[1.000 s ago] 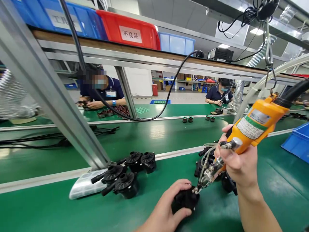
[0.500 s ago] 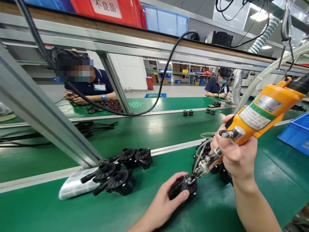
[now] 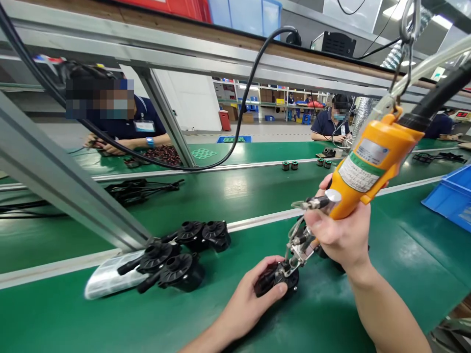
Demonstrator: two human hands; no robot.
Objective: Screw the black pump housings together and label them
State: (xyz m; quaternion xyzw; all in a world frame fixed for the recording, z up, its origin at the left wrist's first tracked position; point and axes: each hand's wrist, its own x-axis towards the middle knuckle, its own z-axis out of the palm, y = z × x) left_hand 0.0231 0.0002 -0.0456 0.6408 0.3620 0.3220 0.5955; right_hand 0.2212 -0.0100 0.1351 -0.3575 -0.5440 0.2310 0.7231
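Currently, right hand (image 3: 340, 235) is clamped around the orange electric screwdriver (image 3: 368, 169), bit tilted onto the black pump housing (image 3: 274, 280). Left hand (image 3: 253, 299) pins that housing to the desk (image 3: 110, 318). Risk: the angled bit cams out, strips the screw, or skids into the left thumb just beside it.

A small black plastic pump housing (image 3: 273, 283), round and ribbed, sits on the green surface (image 3: 110, 318) near its front edge. The left hand (image 3: 250, 301) cups it from below and behind. An orange electric screwdriver (image 3: 368, 164) with a white and green label slants from upper right down to lower left. The right hand (image 3: 342, 235) grips its lower body. Its metal nose touches the top of the pump housing. A thick black cable (image 3: 437, 93) leaves its upper end, which hangs from a metal hook (image 3: 403, 73).
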